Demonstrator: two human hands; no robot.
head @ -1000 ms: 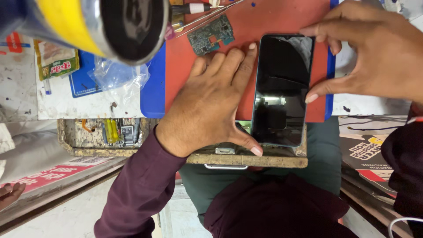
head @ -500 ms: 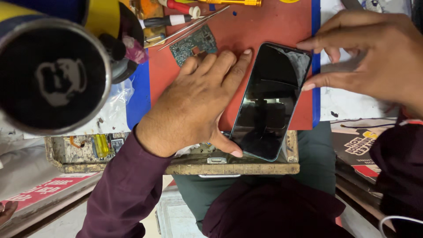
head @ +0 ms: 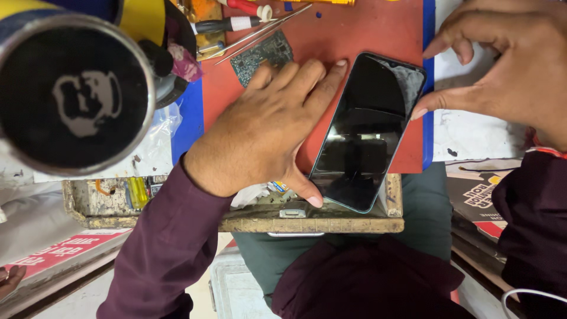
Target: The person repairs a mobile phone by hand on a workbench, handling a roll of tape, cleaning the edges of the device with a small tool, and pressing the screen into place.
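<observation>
Head camera looks down on a black glossy smartphone lying tilted on a red work mat, its lower end over the worn wooden table edge. Left hand lies flat on the mat, fingers spread, its thumb and forefinger touching the phone's left side. Right hand hovers with fingers loosely curled, holding nothing, its thumb tip at the phone's right edge. A green circuit board lies just above the left fingers, beside metal tweezers.
</observation>
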